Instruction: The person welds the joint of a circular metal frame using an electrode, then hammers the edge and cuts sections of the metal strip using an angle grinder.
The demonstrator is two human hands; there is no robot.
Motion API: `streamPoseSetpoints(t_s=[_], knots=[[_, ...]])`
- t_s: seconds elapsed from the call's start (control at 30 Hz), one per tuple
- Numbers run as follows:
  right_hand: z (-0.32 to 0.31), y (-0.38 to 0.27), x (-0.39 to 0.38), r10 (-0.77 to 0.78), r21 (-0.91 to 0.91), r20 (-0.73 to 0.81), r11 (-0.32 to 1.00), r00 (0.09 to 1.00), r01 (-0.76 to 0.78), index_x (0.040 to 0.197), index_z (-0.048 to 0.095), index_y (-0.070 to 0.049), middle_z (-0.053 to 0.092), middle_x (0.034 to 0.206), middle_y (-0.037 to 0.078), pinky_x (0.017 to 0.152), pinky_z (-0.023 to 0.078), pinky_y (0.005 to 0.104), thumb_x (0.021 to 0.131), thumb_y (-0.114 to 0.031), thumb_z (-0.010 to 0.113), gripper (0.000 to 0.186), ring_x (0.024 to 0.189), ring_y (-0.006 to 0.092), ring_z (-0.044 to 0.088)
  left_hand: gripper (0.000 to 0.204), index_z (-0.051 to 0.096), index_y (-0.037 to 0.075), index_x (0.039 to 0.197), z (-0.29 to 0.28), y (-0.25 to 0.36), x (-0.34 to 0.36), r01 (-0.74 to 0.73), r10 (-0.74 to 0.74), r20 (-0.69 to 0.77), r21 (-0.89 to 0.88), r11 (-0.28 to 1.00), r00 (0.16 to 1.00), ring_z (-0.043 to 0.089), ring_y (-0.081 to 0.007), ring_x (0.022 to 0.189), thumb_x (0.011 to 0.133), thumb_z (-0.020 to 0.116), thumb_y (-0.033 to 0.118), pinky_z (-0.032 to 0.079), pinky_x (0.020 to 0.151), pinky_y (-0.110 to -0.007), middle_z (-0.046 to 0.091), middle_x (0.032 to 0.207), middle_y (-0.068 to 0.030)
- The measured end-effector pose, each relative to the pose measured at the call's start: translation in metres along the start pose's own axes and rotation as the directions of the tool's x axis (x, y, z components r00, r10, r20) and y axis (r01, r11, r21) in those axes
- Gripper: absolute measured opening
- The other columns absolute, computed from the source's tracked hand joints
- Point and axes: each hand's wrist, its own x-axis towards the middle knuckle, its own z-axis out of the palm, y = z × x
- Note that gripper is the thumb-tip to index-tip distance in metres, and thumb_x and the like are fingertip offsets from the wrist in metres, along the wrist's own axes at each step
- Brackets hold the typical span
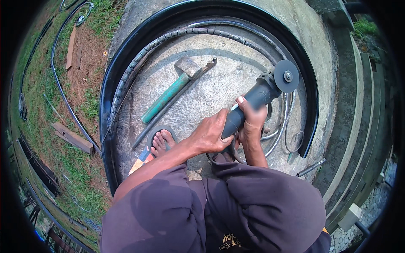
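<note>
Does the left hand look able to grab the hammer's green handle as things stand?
Probably not: the left hand is wrapped around the angle grinder, though the green handle lies uncovered.

Left forearm [162,166] is slanting in from lower left; left grip [210,134] is holding, fingers [222,116] bent. Right forearm [255,155] is standing nearly upright; right grip [254,120] is holding farther forward, thumb [241,101] pointing up-left.
</note>
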Motion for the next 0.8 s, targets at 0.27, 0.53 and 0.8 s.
streamPoseSetpoints(t_s=[0.27,0.53,0.8], knots=[[-0.078,-0.008,0.036,-0.156,-0.331,-0.039,0.934,0.987,0.135,0.109,0.055,0.000,0.061,0.088,0.006,0.065,0.052,0.0309,0.070,-0.006,0.080,0.047,0.070,0.0147,0.062,0.058,0.057,0.006,0.132,-0.011,-0.002,-0.004,-0.239,0.234,0.216,-0.005,0.971,0.948,0.069,-0.0368,0.093,0.085,0.076,0.033,0.055,0.079,-0.045,0.069,0.111,-0.0163],[-0.209,-0.140,0.012,-0.508,-0.995,0.069,0.028,0.859,0.097,0.134,0.050,-0.005,0.060,0.123,0.021,0.096,0.050,0.0476,0.062,-0.010,0.070,0.075,0.110,0.0434,0.062,0.028,0.067,0.001,0.113,-0.065,-0.038,-0.027,-0.044,0.053,-0.279,0.036,0.998,0.959,0.067,-0.0167,0.071,0.086,0.074,0.004,0.054,0.068,-0.031,0.068,0.079,-0.0097],[-0.383,-0.151,-0.018,-0.488,-0.896,-0.414,0.364,0.768,-0.252,0.129,0.056,0.001,0.070,0.109,0.026,0.092,0.052,0.0417,0.059,-0.020,0.077,0.077,0.103,0.0403,0.069,0.025,0.064,-0.003,0.115,-0.110,-0.101,-0.066,0.338,-0.379,-0.102,-0.288,0.896,0.920,0.062,-0.0114,0.067,0.095,0.070,0.010,0.051,0.062,-0.024,0.065,0.083,-0.0054]])
